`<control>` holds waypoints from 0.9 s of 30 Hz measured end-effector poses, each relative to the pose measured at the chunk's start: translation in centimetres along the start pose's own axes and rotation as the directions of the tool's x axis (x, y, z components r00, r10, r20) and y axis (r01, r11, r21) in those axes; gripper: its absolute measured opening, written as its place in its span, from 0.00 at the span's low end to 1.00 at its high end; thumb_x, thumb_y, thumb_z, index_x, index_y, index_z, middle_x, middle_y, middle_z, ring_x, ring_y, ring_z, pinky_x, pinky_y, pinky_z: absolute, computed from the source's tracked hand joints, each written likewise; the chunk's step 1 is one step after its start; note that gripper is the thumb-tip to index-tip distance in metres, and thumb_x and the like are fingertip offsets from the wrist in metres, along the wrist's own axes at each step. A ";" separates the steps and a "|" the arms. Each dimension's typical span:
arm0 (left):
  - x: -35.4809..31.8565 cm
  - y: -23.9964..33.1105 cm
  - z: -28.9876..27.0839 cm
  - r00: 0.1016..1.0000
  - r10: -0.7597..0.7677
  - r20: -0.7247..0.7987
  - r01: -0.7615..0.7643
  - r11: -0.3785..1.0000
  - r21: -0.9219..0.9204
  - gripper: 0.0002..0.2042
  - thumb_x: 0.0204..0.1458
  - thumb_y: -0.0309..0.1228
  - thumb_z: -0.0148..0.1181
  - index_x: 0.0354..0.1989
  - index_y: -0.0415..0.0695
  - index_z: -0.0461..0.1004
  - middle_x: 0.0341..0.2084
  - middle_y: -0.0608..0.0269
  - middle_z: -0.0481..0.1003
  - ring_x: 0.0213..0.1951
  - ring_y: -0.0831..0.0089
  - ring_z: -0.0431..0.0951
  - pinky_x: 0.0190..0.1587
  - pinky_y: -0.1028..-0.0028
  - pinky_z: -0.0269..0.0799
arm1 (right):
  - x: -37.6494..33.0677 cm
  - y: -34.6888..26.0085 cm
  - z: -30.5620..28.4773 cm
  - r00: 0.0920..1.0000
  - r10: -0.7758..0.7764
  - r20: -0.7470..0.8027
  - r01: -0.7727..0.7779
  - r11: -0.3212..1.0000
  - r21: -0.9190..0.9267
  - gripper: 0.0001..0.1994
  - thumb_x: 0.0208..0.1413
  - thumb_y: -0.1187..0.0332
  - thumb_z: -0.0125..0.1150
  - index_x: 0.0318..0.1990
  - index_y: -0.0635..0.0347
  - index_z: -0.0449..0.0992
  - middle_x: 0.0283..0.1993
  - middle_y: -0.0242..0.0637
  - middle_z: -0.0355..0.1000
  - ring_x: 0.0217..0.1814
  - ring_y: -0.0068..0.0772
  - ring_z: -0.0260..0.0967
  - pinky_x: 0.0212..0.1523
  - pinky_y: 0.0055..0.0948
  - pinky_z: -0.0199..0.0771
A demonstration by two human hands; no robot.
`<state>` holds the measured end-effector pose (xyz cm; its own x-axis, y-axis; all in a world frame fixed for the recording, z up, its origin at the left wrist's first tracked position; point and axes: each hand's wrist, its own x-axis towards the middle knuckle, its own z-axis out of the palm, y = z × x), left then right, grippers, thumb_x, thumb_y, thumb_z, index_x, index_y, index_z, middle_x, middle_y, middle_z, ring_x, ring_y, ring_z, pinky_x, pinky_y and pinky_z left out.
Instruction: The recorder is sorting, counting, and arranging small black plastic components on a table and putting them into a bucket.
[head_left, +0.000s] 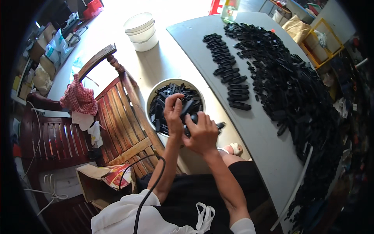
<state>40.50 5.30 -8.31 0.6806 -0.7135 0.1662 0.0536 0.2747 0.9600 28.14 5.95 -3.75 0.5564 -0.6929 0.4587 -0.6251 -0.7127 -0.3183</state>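
Both hands are over a round white bucket [148, 102] filled with black plastic pieces [164, 102]. My left hand [173, 115] is closed, and a dark flat black plastic piece [187, 107] shows beside its fingers. My right hand [202, 134] is curled close by, its thumb and fingers around a black plastic part [193, 118]. A black end [221, 125] sticks out past the right-hand fingers; whether it belongs to the same part I cannot tell. The two hands nearly meet, and their palms are hidden.
On the grey table [202, 62] at right, a column of black parts [230, 70] lies beside a large heap of loose black pieces [288, 82]. An empty-looking white bucket [145, 37] stands farther off. A wooden bench [120, 117] and cardboard box [91, 183] are at left.
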 end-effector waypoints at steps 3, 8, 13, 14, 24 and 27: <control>4.8 -3.2 -4.2 0.996 0.059 -0.065 -0.055 0.996 0.067 0.08 0.61 0.31 0.50 0.39 0.42 0.75 0.31 0.71 0.68 0.33 0.82 0.65 0.37 0.80 0.61 | 2.4 -0.3 6.7 0.995 -0.075 -0.070 0.085 0.986 0.146 0.24 0.35 0.59 0.66 0.45 0.53 0.76 0.42 0.44 0.66 0.43 0.45 0.68 0.37 0.38 0.70; 7.5 -8.5 -8.7 0.968 0.224 0.111 -0.240 0.711 0.660 0.12 0.53 0.33 0.55 0.45 0.49 0.77 0.44 0.54 0.72 0.49 0.55 0.69 0.54 0.62 0.62 | 2.9 1.1 15.2 0.988 -0.155 -0.015 0.155 0.964 0.215 0.30 0.41 0.53 0.66 0.56 0.49 0.71 0.53 0.46 0.63 0.53 0.45 0.62 0.51 0.40 0.62; 4.5 -9.1 -9.2 0.969 0.079 0.236 -0.244 0.488 0.838 0.22 0.57 0.43 0.50 0.61 0.63 0.67 0.66 0.52 0.54 0.66 0.50 0.51 0.64 0.50 0.44 | 0.4 3.5 15.3 0.972 -0.142 0.188 0.115 0.983 0.146 0.33 0.46 0.49 0.62 0.63 0.40 0.65 0.68 0.47 0.50 0.69 0.46 0.45 0.66 0.53 0.41; 3.7 -9.2 -9.2 0.967 0.090 0.240 -0.253 0.482 0.839 0.22 0.58 0.44 0.50 0.62 0.63 0.66 0.66 0.53 0.53 0.66 0.49 0.51 0.64 0.50 0.44 | -0.1 3.5 15.6 0.971 -0.127 0.203 0.102 0.986 0.132 0.33 0.47 0.48 0.61 0.63 0.39 0.64 0.69 0.46 0.48 0.70 0.46 0.44 0.66 0.54 0.40; 7.1 -10.7 -9.1 0.968 0.097 0.233 -0.250 0.506 0.825 0.19 0.58 0.46 0.48 0.57 0.64 0.71 0.65 0.56 0.57 0.64 0.52 0.57 0.61 0.52 0.53 | 2.3 2.9 18.7 0.952 0.003 0.307 -0.015 0.999 0.039 0.33 0.53 0.49 0.57 0.67 0.32 0.56 0.72 0.36 0.44 0.73 0.45 0.41 0.65 0.69 0.33; 7.6 -10.5 -9.0 0.969 0.074 0.235 -0.238 0.515 0.824 0.19 0.57 0.45 0.49 0.57 0.63 0.72 0.65 0.56 0.58 0.64 0.52 0.57 0.61 0.53 0.53 | 2.5 2.4 18.8 0.948 0.029 0.316 -0.031 1.000 0.001 0.32 0.55 0.48 0.54 0.68 0.34 0.55 0.72 0.38 0.41 0.73 0.47 0.40 0.65 0.68 0.34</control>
<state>51.72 2.76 -19.19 0.4923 -0.8226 0.2845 -0.7364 -0.2193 0.6400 38.31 0.40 -18.97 0.6823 -0.7127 0.1630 -0.6419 -0.6907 -0.3331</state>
